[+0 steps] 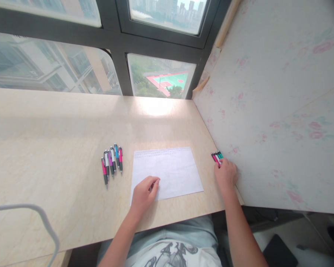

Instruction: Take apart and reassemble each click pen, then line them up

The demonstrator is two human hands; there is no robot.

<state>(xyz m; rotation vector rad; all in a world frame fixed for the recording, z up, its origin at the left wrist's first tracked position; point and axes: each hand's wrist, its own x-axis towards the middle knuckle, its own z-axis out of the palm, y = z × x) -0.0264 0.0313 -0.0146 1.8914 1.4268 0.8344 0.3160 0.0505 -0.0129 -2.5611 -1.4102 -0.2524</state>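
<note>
My left hand [145,193] rests on the lower left of a white sheet of paper [172,172]. Its fingers are curled in and I see nothing in them. Rows of small handwriting run along the top of the sheet. Off to the right, by the wall, my right hand [226,173] is closed over the near ends of several click pens [216,156] lying side by side, pink, white and green among them. The fingers seem to pinch a pen there, but the palm hides most of the grip. Left of the paper lies another row of pens [111,161], pink, white, purple and blue, with dark grips.
The pale desk [58,148] reaches back to a dark-framed window [161,40]. A flowered wall [278,111] bounds its right side, close to my right hand. A grey curved cable or tube [44,218] crosses the near left corner.
</note>
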